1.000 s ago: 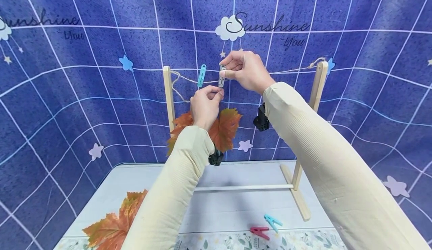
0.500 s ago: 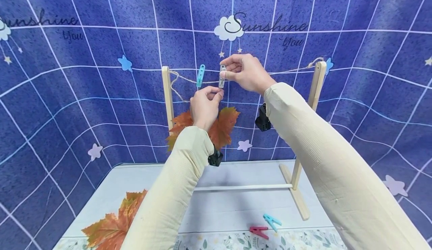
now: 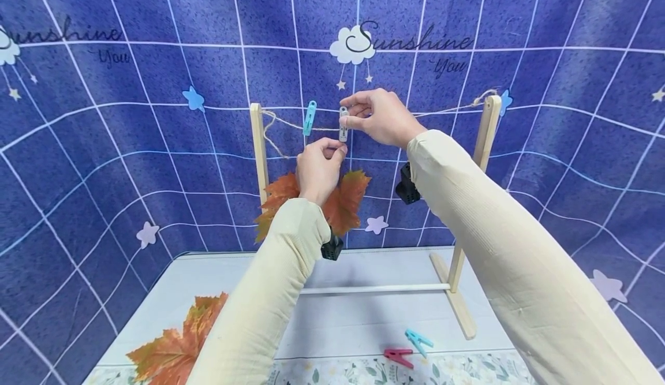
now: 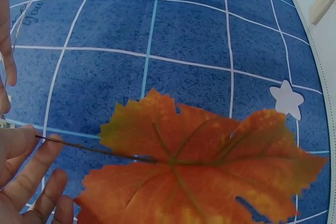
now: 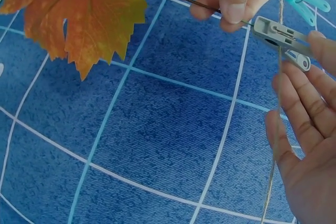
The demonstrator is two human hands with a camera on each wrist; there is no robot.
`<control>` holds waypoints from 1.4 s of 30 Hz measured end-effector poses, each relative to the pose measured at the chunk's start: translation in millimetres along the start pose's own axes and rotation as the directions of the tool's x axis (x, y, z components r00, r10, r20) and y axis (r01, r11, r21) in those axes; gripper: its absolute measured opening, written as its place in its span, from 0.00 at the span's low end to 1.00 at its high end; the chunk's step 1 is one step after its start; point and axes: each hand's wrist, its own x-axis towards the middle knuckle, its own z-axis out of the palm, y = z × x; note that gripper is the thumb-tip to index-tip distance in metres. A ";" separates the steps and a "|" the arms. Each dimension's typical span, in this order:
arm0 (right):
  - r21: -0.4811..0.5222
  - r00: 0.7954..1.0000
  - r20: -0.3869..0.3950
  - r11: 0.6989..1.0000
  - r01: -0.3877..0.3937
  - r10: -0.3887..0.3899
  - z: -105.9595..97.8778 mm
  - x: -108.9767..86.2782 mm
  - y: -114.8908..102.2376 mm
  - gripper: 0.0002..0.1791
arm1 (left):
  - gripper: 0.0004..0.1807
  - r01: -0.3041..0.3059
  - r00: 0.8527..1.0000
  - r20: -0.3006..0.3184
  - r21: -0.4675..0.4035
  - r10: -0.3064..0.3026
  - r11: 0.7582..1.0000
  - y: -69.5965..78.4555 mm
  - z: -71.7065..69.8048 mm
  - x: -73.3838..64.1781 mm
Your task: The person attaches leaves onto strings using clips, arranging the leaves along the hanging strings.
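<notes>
My left hand [image 3: 318, 168] pinches the dark stem [image 4: 100, 149] of an orange maple leaf [image 4: 199, 166], which hangs below that hand. Just above, my right hand [image 3: 383, 118] holds a grey clothespin [image 5: 275, 32] between thumb and fingers. The twine line [image 5: 273, 177] passes at the clothespin's front part, and the stem's tip reaches its nose. Whether the clothespin bites on the stem is too small to tell. A teal clothespin [image 3: 309, 118] sits on the line to the left. More orange leaf [image 3: 280, 194] shows left of my left wrist; the wrist hides whether it is the same leaf.
The line runs between two wooden posts [image 3: 485, 134], joined low down by a white rod [image 3: 374, 288]. On the white table [image 3: 358, 327] lie a teal clothespin [image 3: 418, 341] and a red one [image 3: 399, 357]. Another maple leaf [image 3: 174, 344] lies at front left.
Both hands, with the grey clothespin and the stem, have sunk slightly, and the line dips a little lower there. Their holds look the same.
</notes>
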 end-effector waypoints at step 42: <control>-0.021 0.980 -0.177 0.996 0.091 -0.094 1.5 -84.2 21.0 0.19 | 0.11 -0.100 0.987 0.120 -0.031 0.103 0.994 -3.1 -31.4 -43.8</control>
